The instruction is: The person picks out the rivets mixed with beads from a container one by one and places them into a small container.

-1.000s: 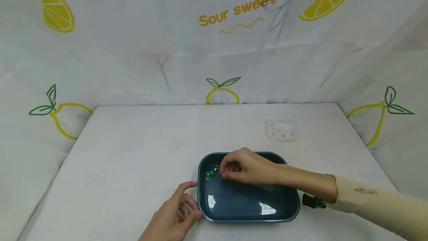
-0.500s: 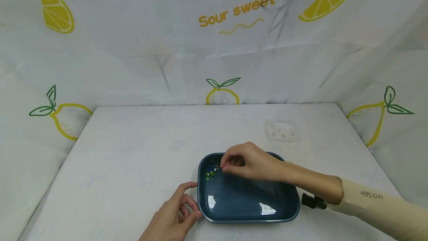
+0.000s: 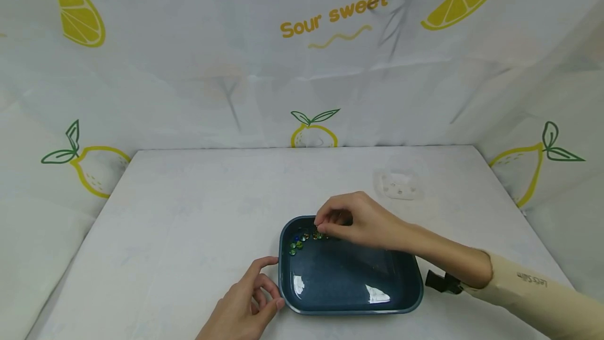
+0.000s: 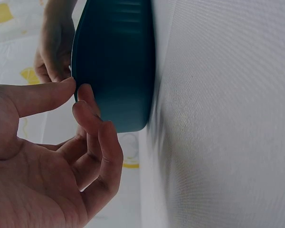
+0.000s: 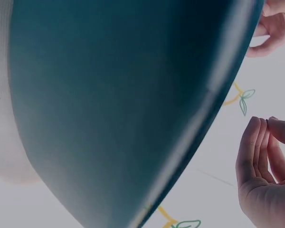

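Note:
A dark blue rectangular tray [image 3: 349, 282] stands on the white table. Small shiny glass gems, green [image 3: 293, 245], blue [image 3: 297, 238] and amber, lie in its far left corner and along the far side. My right hand [image 3: 363, 219] reaches over the far rim, thumb and fingertips pinched together above the gems. In the right wrist view, a tiny dark speck shows between those fingertips [image 5: 256, 126]; it looks like a gem, mostly covered. My left hand [image 3: 247, 298] touches the tray's left wall and near left corner with index fingertip and thumb, its other fingers loosely bent.
A small clear plastic tray [image 3: 399, 185] lies on the table behind the blue tray, to the right. A white curtain with lemon prints [image 3: 314, 135] hangs behind the table and at both sides. A dark wrist camera [image 3: 443, 282] sits under the right forearm.
My right hand has moved back and slightly right along the tray's far side. More gems show beneath its fingertips. The left hand and the tray have stayed still.

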Available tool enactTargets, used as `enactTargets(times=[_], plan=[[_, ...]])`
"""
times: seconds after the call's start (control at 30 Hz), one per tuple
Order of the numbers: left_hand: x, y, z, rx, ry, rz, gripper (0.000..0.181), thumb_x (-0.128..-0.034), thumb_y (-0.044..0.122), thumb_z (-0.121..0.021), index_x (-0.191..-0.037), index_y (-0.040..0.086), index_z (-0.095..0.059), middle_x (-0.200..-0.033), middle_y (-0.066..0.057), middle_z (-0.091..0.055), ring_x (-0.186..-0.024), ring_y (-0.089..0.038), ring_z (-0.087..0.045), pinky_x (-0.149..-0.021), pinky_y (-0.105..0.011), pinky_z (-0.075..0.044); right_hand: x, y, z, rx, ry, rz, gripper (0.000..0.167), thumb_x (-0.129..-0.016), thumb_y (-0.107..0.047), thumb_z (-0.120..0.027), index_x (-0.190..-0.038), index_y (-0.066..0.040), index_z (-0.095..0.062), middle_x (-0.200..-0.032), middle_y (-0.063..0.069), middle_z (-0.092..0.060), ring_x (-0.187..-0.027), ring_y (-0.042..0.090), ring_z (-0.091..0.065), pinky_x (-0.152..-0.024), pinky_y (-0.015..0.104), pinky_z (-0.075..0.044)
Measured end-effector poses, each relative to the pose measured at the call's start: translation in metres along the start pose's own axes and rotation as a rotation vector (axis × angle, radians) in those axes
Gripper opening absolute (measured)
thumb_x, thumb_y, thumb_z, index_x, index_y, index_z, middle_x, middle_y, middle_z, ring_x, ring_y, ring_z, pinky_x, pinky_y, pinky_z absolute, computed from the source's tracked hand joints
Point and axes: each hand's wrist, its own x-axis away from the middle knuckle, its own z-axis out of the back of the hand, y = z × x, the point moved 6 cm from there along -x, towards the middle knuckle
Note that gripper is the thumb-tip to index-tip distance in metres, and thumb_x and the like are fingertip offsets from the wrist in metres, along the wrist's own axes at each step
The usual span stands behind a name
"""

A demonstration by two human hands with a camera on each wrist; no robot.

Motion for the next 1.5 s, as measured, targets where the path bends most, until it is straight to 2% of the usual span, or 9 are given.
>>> enactTargets(times=[0.17, 0.5, 0.7, 1.1, 1.33, 1.5], plan=[[0.000, 0.000, 0.000, 0.001, 0.003, 0.005, 0.072, -0.0967, 0.029, -0.082, -0.156, 0.014, -0.046, -0.095, 0.006, -0.068, -0.065, -0.006, -0.057, -0.057, -0.023, -0.047, 0.001, -0.003, 0.007, -0.004, 0.023, -0.008, 0.015, -0.097, -0.010, -0.081, -0.109, -0.018, -0.080, -0.100, -0.004, -0.081, -0.079, 0.002, -0.071, -0.075, 0.026, -0.064], [0.000, 0.000, 0.000, 0.001, 0.012, 0.005, 0.073, -0.0964, 0.029, -0.083, -0.157, 0.012, -0.045, -0.095, 0.005, -0.067, -0.066, -0.006, -0.056, -0.058, -0.023, -0.047, 0.004, -0.003, 0.020, -0.039, 0.064, -0.007, 0.016, -0.097, -0.007, -0.081, -0.109, -0.018, -0.079, -0.100, 0.001, -0.080, -0.084, 0.006, -0.072, -0.081, 0.027, -0.065], [0.000, 0.001, 0.000, 0.002, 0.013, -0.007, 0.072, -0.0966, 0.029, -0.083, -0.156, 0.013, -0.046, -0.095, 0.006, -0.067, -0.066, -0.005, -0.056, -0.058, -0.023, -0.047, 0.006, -0.002, 0.027, -0.011, 0.096, 0.007, 0.016, -0.097, -0.008, -0.081, -0.109, -0.018, -0.079, -0.101, -0.006, -0.080, -0.085, 0.006, -0.073, -0.083, 0.027, -0.065], [0.000, 0.000, 0.000, 0.002, 0.018, -0.002, 0.072, -0.0960, 0.029, -0.083, -0.156, 0.013, -0.046, -0.095, 0.006, -0.068, -0.066, -0.005, -0.057, -0.058, -0.023, -0.047, 0.010, 0.000, 0.043, 0.033, 0.165, 0.042, 0.016, -0.097, -0.004, -0.080, -0.108, -0.014, -0.079, -0.101, -0.003, -0.080, -0.085, 0.005, -0.073, -0.083, 0.024, -0.064], [0.000, 0.000, 0.000, 0.003, 0.016, -0.014, 0.072, -0.0959, 0.028, -0.083, -0.156, 0.013, -0.046, -0.095, 0.006, -0.068, -0.066, -0.006, -0.057, -0.058, -0.023, -0.047, 0.016, 0.009, 0.053, 0.059, 0.211, -0.011, 0.016, -0.096, -0.004, -0.080, -0.108, -0.015, -0.079, -0.101, -0.003, -0.080, -0.085, 0.006, -0.072, -0.084, 0.023, -0.063], [0.001, 0.000, 0.000, -0.004, 0.013, -0.013, 0.071, -0.0966, 0.030, -0.082, -0.156, 0.014, -0.046, -0.095, 0.007, -0.068, -0.066, -0.005, -0.058, -0.058, -0.023, -0.048, 0.021, 0.014, 0.064, 0.067, 0.251, -0.017, 0.017, -0.096, -0.002, -0.080, -0.109, -0.014, -0.079, -0.100, 0.000, -0.080, -0.083, 0.008, -0.073, -0.081, 0.022, -0.063]])
